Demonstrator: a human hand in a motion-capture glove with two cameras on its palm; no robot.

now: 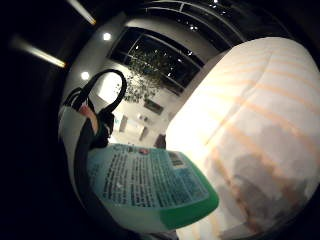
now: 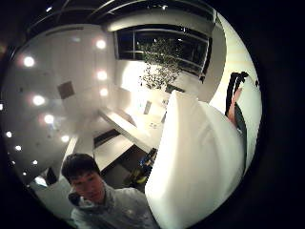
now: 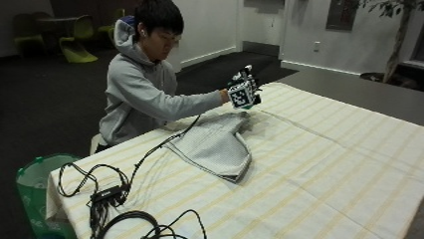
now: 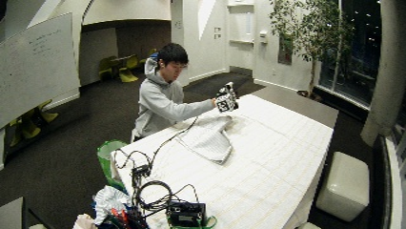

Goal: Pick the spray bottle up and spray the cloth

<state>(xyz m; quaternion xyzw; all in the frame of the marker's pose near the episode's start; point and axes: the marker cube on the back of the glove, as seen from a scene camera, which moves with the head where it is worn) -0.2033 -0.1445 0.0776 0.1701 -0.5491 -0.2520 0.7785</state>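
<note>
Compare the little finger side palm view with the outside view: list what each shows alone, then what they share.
Only the little finger side palm view shows the spray bottle, its printed label and green edge close to the palm. Only the outside view shows the grey cloth lying on the table, the gloved right hand raised above it, and the seated person. Both show the striped tablecloth.

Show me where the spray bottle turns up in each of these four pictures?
Little finger side palm view: spray bottle, label facing, beside the striped tablecloth.
Thumb side palm view: its white body.
Outside view: hidden behind the raised right hand.
Wide outside view: likewise hidden.
Shared landmark: striped tablecloth.
</note>
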